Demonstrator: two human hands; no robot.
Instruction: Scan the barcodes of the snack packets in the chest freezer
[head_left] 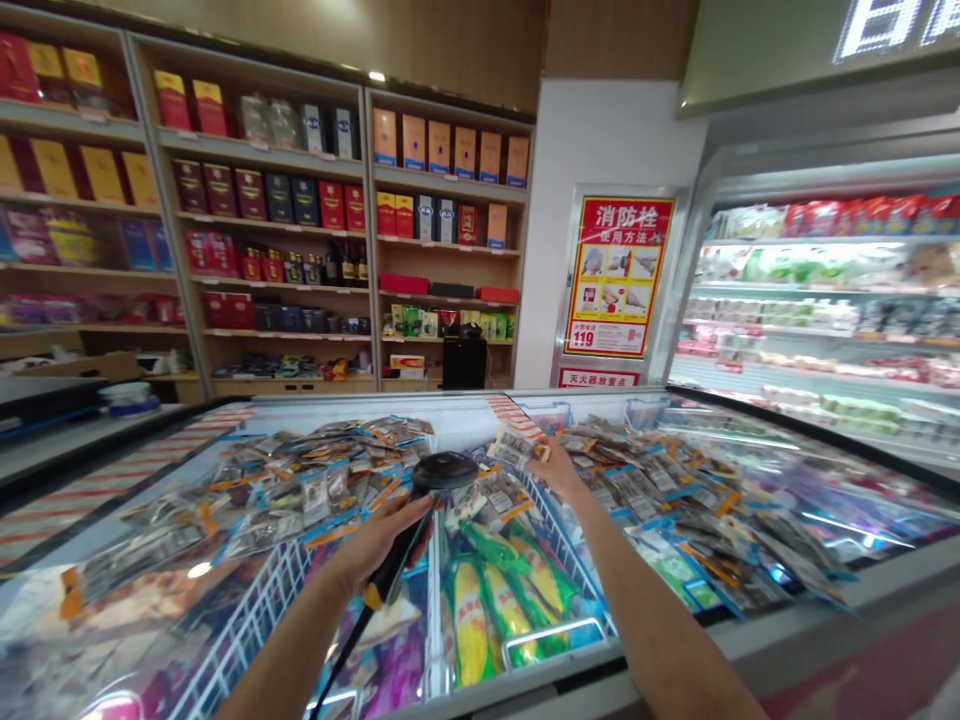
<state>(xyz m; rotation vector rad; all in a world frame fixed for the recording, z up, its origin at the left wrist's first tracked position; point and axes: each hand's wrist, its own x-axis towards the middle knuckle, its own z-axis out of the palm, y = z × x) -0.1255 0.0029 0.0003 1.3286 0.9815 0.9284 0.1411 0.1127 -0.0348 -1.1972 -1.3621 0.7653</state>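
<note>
My left hand (pixel 386 545) is wrapped round the handle of a black barcode scanner (pixel 444 470), whose cable trails down toward me. The scanner's head points away and to the right. In my right hand (pixel 559 468) is a small flat packet (pixel 514 446), pinched at its right end, with a printed label facing up. Below it, more packets (pixel 499 497) lie on the freezer's glass top. Piles of similar packets with blue and orange edges lie on the left (pixel 330 480) and on the right (pixel 660 490).
Under the glass of the chest freezer (pixel 607 675), wire baskets (pixel 251 610) hold yellow and green bags (pixel 510 590) and other goods. Shelves of boxed goods (pixel 270 195) line the back wall. An open refrigerated case (pixel 832 300) stands at the right, beside a red poster (pixel 616 275).
</note>
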